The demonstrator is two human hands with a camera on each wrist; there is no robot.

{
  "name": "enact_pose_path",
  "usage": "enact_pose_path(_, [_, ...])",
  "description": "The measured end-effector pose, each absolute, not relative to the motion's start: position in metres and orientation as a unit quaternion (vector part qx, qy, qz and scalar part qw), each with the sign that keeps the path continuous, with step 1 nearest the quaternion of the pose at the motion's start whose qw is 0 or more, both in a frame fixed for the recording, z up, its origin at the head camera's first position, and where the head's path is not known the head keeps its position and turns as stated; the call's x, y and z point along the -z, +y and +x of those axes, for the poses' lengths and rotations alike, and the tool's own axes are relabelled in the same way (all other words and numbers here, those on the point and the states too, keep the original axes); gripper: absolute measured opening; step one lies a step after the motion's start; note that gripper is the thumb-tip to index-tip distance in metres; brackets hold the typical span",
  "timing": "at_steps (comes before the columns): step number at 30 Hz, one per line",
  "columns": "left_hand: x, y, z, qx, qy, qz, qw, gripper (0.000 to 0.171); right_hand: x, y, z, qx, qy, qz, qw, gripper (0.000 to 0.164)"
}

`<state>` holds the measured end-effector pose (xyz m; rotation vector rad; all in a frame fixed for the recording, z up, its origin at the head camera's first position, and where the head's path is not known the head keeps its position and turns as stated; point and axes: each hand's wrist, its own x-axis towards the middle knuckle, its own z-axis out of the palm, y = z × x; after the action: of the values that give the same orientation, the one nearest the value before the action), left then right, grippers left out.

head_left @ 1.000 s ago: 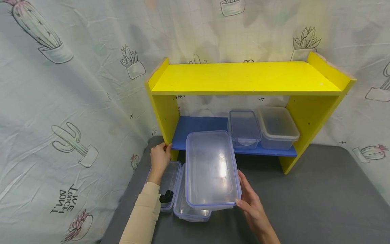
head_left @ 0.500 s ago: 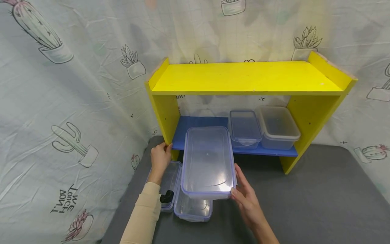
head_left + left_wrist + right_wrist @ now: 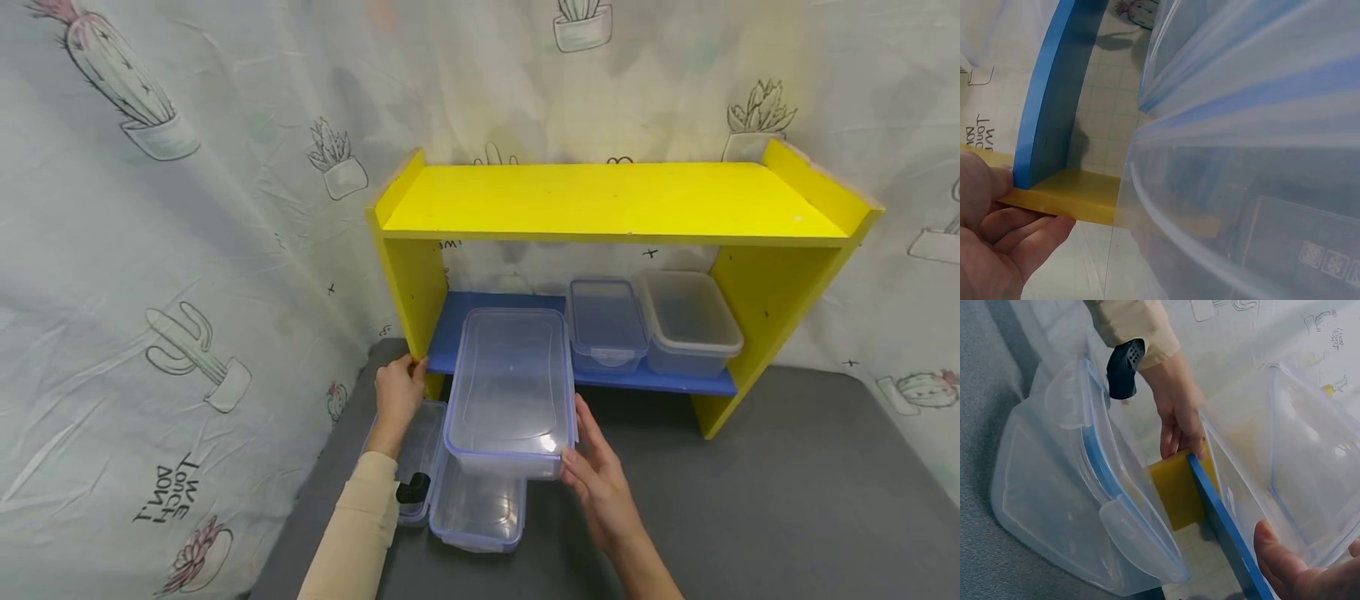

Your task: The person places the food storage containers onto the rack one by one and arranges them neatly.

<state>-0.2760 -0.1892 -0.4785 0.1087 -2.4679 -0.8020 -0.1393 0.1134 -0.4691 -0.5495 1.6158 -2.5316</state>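
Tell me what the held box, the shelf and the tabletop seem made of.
Held box: glossy, likely plastic, being see-through with bright glare. Shelf: smooth paint, probably over wood or board; some tan edges look bare. Tabletop: matte, perhaps fabric-covered, given its speckle up close; I can't be sure.

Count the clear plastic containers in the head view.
5: a large box in the right hand; a blue-rimmed box and a pale-rimmed box on the blue shelf; on the gray table, a left box and a right box. More may be hidden.
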Motion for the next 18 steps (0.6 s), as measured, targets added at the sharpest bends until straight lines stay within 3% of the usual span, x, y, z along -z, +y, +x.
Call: enact_pose_path(18, [0.481,-0.19,-0.277,0.295,-0.913,0.034,0.281,0.025,0.46,0.097,-0.159,0.834,0.543,-0.084,0.041,0.067])
